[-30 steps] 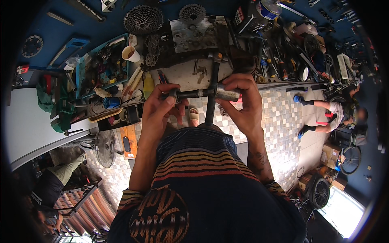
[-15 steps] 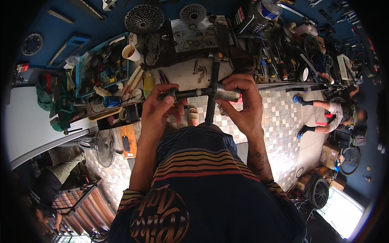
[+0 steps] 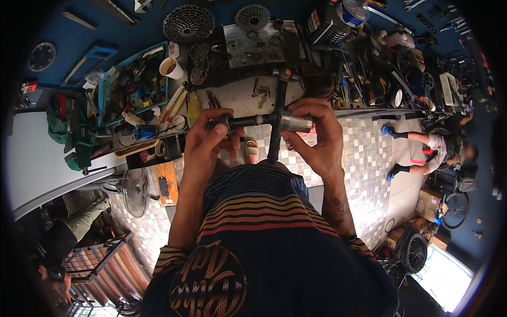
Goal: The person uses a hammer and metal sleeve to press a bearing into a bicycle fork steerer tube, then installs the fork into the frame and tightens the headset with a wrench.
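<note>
- Clock bearings are taken from the metal tool (image 3: 255, 120), held between both hands in front of the near edge of the bench (image 3: 237, 100), its dark crossbar running twelve to six.
- The left hand (image 3: 208, 136), on the nine o'clock side, pinches the dark shaft's end between thumb and forefinger.
- The right hand (image 3: 323, 129), toward three, has its fingers over the silver cylinder (image 3: 299, 123) and its thumb underneath.
- Between nine and ten, a blue tray (image 3: 167, 84) holds a dark jumble of small parts, too mixed to sort.
- At ten, a white cup (image 3: 165, 64) shows brown inside; whether liquid or stain, I cannot tell.
- At nine stand a yellow bottle (image 3: 193, 111) and, farther out, a blue cup (image 3: 142, 132).
- Toward one, a dark canister (image 3: 330, 33) stands by a tin with a blue band (image 3: 352, 12).
- At twelve, small rings lie on a pale sheet (image 3: 237, 59).
- Checkered tiles (image 3: 364, 153) cover the floor.
- A fan (image 3: 136, 193) stands at eight.
- Cardboard boxes (image 3: 430, 204) sit at four.
- At three, a person (image 3: 437, 141) wears blue shoes.
</note>
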The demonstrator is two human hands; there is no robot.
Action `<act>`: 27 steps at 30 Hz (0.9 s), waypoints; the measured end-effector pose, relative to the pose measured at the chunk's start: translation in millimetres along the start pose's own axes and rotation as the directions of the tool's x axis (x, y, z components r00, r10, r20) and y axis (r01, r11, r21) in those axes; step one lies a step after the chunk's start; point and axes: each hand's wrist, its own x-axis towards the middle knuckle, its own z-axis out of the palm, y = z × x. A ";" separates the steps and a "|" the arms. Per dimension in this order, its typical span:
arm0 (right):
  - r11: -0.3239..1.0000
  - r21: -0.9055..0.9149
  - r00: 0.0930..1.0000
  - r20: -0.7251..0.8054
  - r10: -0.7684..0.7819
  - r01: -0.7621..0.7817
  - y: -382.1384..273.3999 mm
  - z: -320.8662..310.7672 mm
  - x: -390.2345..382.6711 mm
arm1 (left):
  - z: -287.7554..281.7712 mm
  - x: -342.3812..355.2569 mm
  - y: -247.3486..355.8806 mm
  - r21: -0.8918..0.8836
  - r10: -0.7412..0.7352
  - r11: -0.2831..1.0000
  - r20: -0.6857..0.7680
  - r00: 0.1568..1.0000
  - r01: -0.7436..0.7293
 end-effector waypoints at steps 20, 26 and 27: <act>0.997 0.051 0.996 0.078 0.046 -0.050 4.2 15.9 11.0 | 30.5 8.4 5.9 0.184 -0.110 0.980 0.208 0.972 0.072; 0.998 0.039 0.988 0.151 0.037 -0.043 10.0 13.3 10.1 | 24.1 8.2 3.8 0.209 -0.149 0.972 0.216 0.965 0.103; 0.998 0.044 0.985 0.168 0.037 -0.045 10.8 13.5 11.0 | 22.5 7.9 2.1 0.216 -0.152 0.971 0.206 0.967 0.107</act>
